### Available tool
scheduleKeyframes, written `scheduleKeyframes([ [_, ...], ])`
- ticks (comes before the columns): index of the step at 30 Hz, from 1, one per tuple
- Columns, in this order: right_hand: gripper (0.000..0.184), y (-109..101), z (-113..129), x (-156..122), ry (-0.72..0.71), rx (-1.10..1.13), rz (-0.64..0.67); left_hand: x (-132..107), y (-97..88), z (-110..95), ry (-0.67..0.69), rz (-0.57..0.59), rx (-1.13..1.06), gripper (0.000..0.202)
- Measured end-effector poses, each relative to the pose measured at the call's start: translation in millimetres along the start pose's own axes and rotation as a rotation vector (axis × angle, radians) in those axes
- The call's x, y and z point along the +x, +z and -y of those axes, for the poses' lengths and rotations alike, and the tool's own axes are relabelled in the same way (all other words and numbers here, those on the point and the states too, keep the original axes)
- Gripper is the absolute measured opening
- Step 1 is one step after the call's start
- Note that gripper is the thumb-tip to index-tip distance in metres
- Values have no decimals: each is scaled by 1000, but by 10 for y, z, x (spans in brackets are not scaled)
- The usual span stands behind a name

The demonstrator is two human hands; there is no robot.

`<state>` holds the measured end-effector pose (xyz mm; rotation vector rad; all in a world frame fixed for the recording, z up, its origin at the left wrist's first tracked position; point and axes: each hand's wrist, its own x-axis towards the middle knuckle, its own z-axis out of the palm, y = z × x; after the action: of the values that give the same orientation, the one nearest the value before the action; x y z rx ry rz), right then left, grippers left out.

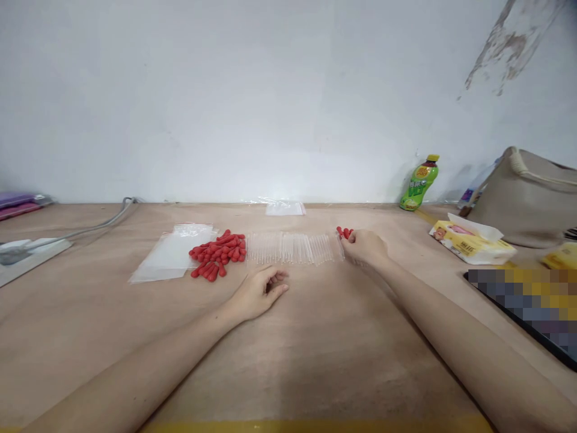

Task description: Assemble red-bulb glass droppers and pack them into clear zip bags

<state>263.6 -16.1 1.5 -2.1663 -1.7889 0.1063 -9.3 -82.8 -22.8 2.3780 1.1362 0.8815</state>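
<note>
My right hand (366, 245) is at the right end of a row of thin clear tubes (291, 248), its fingers closed at a few red rubber dropper bulbs (345, 232). It seems to pinch one bulb; the fingertips are partly hidden. Tube ends show faintly beneath this hand. Nearer to me, my left hand (260, 293) rests on the table with loosely curled fingers, thumb apart, and nothing in it. Left of the tubes lies a pile of red rubber bulbs (220, 251), partly over clear plastic bags (164, 257).
Another clear bag (285, 208) lies by the wall. To the right are a green bottle (419, 183), a tissue pack (471, 240), a beige bag (525, 198) and a dark-edged flat device (523, 319). A grey cable (101, 225) runs to a white object (33, 255) at left.
</note>
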Motion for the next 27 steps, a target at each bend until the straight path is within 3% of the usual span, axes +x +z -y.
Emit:
scheduleKeyframes([
  [9, 44, 134, 67, -6, -60, -67, -34, -1, 0, -3, -11, 5, 14, 19],
  [18, 50, 130, 79, -14, 17, -128, -73, 0, 0, -6, -3, -5, 12, 18],
  [27, 37, 170, 89, -13, -48, -131, -78, 3, 2, -2, 26, -6, 18, 16],
])
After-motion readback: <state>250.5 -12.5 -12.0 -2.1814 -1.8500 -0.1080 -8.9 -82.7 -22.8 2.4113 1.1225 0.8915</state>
